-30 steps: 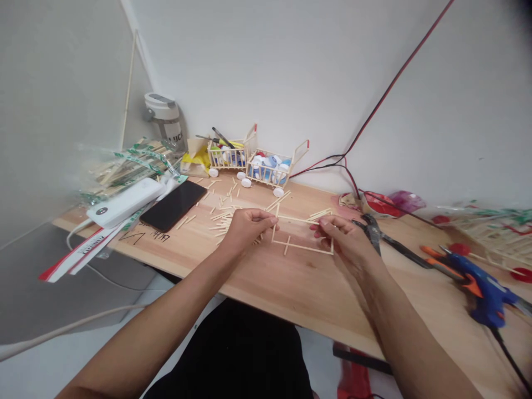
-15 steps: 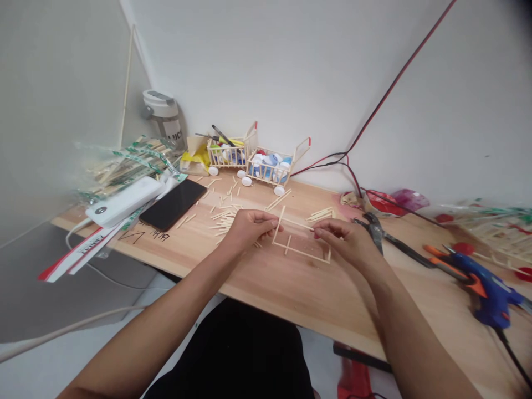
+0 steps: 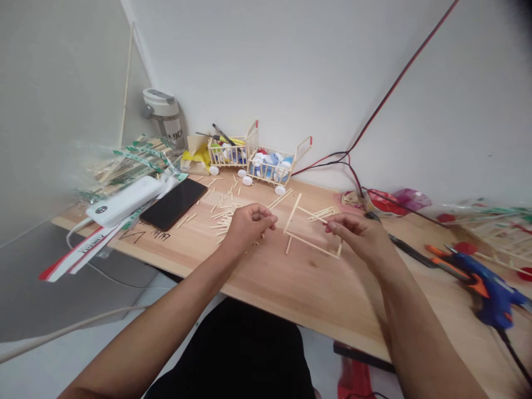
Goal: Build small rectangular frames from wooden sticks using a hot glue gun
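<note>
My right hand [image 3: 353,234] pinches one bar of a small rectangular frame of thin wooden sticks [image 3: 313,245] between thumb and fingertips. The frame hangs tilted above the table, with a longer stick along its left side and a short stick near its lower left corner. Left of the frame and apart from it is my left hand [image 3: 252,224]. Its fingers are curled, thumb against the index finger, and nothing shows between them. Loose short sticks [image 3: 222,220] lie beside and behind that hand. Another small pile of sticks [image 3: 321,213] lies behind the frame.
Two small stick carts [image 3: 270,168] with bottle caps stand by the wall. Left are a phone [image 3: 173,204], a white power bank [image 3: 124,200], bagged sticks [image 3: 137,160] and a lidded cup [image 3: 164,116]. Right are pliers [image 3: 409,250], a blue glue gun [image 3: 494,296] and red-black wires [image 3: 353,172].
My left hand has let go of the stick frame and sits slightly left of it. My right hand has carried the frame a little to the right.
</note>
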Demonstrator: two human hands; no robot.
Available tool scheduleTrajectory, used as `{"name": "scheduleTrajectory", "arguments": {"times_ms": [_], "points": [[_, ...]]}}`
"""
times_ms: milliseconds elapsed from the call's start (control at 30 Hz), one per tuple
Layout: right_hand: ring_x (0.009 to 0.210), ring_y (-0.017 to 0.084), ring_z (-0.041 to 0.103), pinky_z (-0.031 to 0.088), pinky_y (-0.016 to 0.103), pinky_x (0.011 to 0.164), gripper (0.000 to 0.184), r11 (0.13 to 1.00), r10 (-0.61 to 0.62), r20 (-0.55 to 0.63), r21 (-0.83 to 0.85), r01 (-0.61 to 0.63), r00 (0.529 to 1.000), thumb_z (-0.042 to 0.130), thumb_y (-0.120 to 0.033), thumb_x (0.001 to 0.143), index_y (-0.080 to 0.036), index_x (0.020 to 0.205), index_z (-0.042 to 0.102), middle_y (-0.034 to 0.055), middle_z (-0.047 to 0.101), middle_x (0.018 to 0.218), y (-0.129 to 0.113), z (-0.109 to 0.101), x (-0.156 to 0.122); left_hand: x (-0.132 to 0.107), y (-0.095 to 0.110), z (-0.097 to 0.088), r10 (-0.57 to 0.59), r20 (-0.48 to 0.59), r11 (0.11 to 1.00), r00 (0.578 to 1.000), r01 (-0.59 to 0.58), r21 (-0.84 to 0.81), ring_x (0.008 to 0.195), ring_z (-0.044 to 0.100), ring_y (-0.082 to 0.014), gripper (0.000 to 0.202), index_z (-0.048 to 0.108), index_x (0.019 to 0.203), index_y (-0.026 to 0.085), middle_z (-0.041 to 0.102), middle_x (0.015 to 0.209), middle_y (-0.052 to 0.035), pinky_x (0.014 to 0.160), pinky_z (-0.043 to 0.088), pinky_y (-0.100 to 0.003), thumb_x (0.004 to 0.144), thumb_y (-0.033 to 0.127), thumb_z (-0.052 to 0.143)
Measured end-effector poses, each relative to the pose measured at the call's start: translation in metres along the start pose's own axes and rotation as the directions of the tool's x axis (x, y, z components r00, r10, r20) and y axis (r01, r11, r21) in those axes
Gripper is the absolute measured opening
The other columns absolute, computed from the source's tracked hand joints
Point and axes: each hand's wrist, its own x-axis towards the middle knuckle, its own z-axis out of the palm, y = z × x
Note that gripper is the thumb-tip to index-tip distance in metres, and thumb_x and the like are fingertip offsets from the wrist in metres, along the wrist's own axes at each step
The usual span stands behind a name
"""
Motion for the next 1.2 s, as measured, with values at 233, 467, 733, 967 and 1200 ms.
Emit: {"name": "scheduleTrajectory", "arguments": {"times_ms": [233, 467, 733, 967, 1200], "points": [[0.069, 0.015, 0.058, 0.042, 0.026, 0.06, 0.026, 0.996, 0.051, -0.046, 0.07, -0.048, 0.998, 0.065, -0.045, 0.08, -0.02, 0.081, 0.07, 0.0037, 0.067, 0.078, 0.002, -0.004, -0.001, -0.003, 0.0, -0.003, 0.12, 0.068, 0.985, 0.99, -0.128, 0.116, 0.047, 0.044, -0.0063, 0.025, 0.053, 0.065, 0.015, 0.053, 0.055, 0.0031, 0.047, 0.033, -0.019, 0.08, 0.034, 0.058], [0.072, 0.016, 0.06, 0.045, 0.027, 0.065, 0.027, 0.994, 0.018, 0.002, 0.11, -0.019, 1.0, 0.065, -0.045, 0.079, -0.018, 0.076, 0.068, 0.0043, 0.068, 0.078, -0.003, 0.003, 0.0, -0.006, 0.007, 0.0, 0.152, 0.078, 0.979, 0.985, -0.161, 0.125, 0.046, 0.034, -0.0064, 0.04, 0.039, 0.055, 0.017, 0.035, 0.049, 0.0057, 0.047, 0.026, -0.02, 0.087, 0.038, 0.049], [0.075, 0.018, 0.062, 0.047, 0.029, 0.069, 0.026, 0.995, 0.008, 0.03, 0.095, -0.011, 1.0, 0.063, -0.044, 0.08, -0.02, 0.072, 0.068, 0.0042, 0.069, 0.077, -0.016, 0.009, -0.001, -0.002, 0.004, 0.002, 0.064, 0.122, 0.99, 0.99, -0.048, -0.132, 0.048, 0.041, -0.0054, 0.021, 0.064, 0.08, 0.015, 0.061, 0.068, -0.0004, 0.047, 0.029, -0.02, 0.078, 0.036, 0.063], [0.073, 0.018, 0.061, 0.045, 0.028, 0.065, 0.029, 0.997, 0.018, 0.044, 0.08, -0.021, 0.999, 0.064, -0.047, 0.079, -0.019, 0.075, 0.069, 0.0053, 0.069, 0.078, -0.009, 0.012, -0.002, -0.004, 0.007, 0.005, -0.025, 0.36, 0.955, 0.933, 0.129, -0.268, 0.063, 0.05, -0.0045, 0.038, 0.068, 0.104, 0.017, 0.067, 0.107, -0.0074, 0.058, 0.037, -0.018, 0.068, 0.025, 0.075], [0.075, 0.017, 0.062, 0.046, 0.028, 0.069, 0.029, 0.994, -0.006, 0.083, 0.109, -0.003, 0.997, 0.063, -0.046, 0.08, -0.018, 0.074, 0.067, 0.0045, 0.069, 0.078, -0.011, 0.017, -0.002, 0.001, 0.003, 0.008, -0.06, 0.307, 0.922, 0.95, 0.17, -0.346, 0.056, 0.049, -0.0034, 0.03, 0.069, 0.081, 0.012, 0.065, 0.072, -0.0018, 0.053, 0.033, -0.016, 0.06, 0.029, 0.082]]}}
